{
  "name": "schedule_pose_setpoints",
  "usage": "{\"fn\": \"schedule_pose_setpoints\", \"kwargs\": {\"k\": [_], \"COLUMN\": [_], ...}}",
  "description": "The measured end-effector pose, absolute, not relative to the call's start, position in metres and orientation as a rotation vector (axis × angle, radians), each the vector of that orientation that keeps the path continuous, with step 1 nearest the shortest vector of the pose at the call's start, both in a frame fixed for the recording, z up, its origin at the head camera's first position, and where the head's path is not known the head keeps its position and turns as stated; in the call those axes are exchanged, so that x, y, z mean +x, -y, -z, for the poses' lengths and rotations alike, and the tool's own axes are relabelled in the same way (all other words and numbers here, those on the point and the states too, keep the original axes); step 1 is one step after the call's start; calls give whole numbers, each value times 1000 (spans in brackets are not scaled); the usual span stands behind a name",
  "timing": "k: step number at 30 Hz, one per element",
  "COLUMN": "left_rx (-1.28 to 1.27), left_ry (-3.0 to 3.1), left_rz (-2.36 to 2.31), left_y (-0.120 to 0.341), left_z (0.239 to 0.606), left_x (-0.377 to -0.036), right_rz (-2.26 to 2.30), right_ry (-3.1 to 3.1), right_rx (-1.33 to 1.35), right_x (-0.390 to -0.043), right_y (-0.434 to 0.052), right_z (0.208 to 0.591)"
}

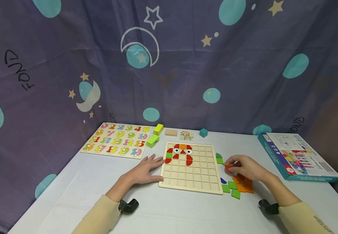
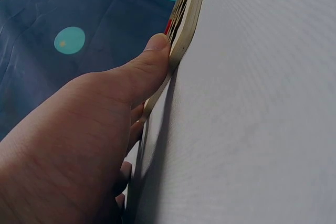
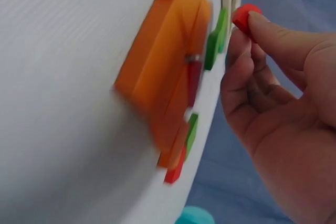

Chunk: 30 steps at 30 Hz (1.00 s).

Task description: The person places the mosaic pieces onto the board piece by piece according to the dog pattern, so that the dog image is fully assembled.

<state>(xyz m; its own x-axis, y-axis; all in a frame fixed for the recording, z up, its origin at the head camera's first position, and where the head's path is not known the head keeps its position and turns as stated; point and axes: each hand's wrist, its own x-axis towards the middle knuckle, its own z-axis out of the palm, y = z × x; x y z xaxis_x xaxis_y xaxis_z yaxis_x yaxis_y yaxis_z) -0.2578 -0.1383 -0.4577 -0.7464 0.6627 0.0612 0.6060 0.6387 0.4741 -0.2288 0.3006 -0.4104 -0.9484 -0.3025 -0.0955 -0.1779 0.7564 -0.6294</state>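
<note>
A wooden grid board (image 1: 198, 175) lies at the middle of the table, with red, green, orange and eye-marked tiles set in its upper left squares. My left hand (image 1: 146, 170) rests at the board's left edge, fingers spread and fairly straight; in the left wrist view the thumb (image 2: 152, 59) touches the board's side. To the right of the board, my right hand (image 1: 248, 167) pinches a red tile (image 3: 245, 17) between thumb and fingertips. Below that hand lie orange tiles (image 1: 246, 187) and green tiles (image 1: 235, 194), with a blue tile (image 1: 223, 181) by the board's edge.
At the back left is a number puzzle board (image 1: 119, 139). Beside it are a yellow block (image 1: 158, 129) and a green arch block (image 1: 153, 141). A wooden block (image 1: 171, 133), picture card (image 1: 186, 135) and teal cube (image 1: 203, 132) stand behind the grid. A flat box (image 1: 299, 157) lies far right.
</note>
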Motion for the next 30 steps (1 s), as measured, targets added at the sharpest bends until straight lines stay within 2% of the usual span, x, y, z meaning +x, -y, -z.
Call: {"fn": "schedule_pose_setpoints", "kwargs": {"k": [21,30], "left_rx": [1077,1051], "left_ry": [-2732,-2737], "left_rz": [-731,-714], "left_y": [138,140], "left_z": [458,461], "left_x": [-258,-259], "right_rz": [1147,1123], "right_ry": [-2677,-2649], "right_rx": [-730,-743], "right_x": [-263,-281], "right_y": [-204,-164], "right_z": [405,407]}}
